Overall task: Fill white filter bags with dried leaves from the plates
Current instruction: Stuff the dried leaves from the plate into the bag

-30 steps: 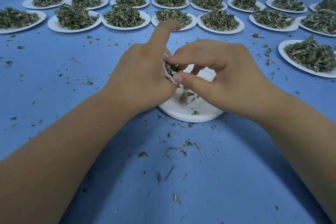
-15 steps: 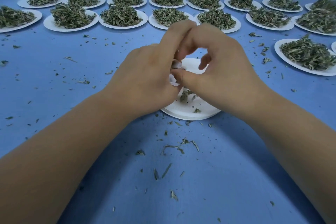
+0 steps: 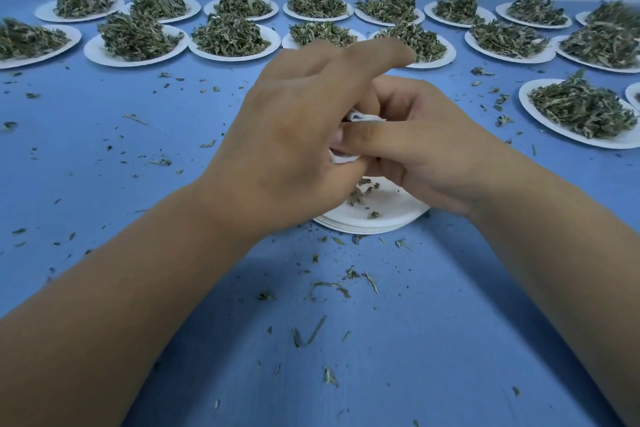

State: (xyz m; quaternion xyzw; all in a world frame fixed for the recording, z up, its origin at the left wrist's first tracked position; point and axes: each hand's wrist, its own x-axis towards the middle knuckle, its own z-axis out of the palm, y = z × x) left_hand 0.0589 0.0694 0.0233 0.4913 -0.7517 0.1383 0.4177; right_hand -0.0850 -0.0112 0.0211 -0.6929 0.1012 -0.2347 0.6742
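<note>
**Head view: bag-filling in progress.** Both hands meet above the near plate (image 3: pixel 391 210) at the centre of the blue counter (image 3: pixel 138 184). The left hand (image 3: pixel 294 135) is curled around a white filter bag (image 3: pixel 367 118), its index finger stretched forward over the top. The right hand (image 3: pixel 426 146) pinches the same bag, with the thumb laid across its front. Only two small white edges of the bag show between the fingers, so its mouth and fill level are hidden. It is probably being packed or pinched closed, but the view does not settle which.

The near plate holds only a few leftover leaves (image 3: pixel 360 194), which suggests that most of its portion has gone into the bag.

Progress, as judged, is early. More than a dozen heaped plates (image 3: pixel 235 58) stand in two rows along the far side of the counter. A right-hand plate (image 3: pixel 550 128) stands apart from them. All look full and untouched, and no finished bag is in view. Leaf fragments (image 3: pixel 329 286) lie scattered on the counter around and in front of the near plate, spill not yet gathered.
</note>
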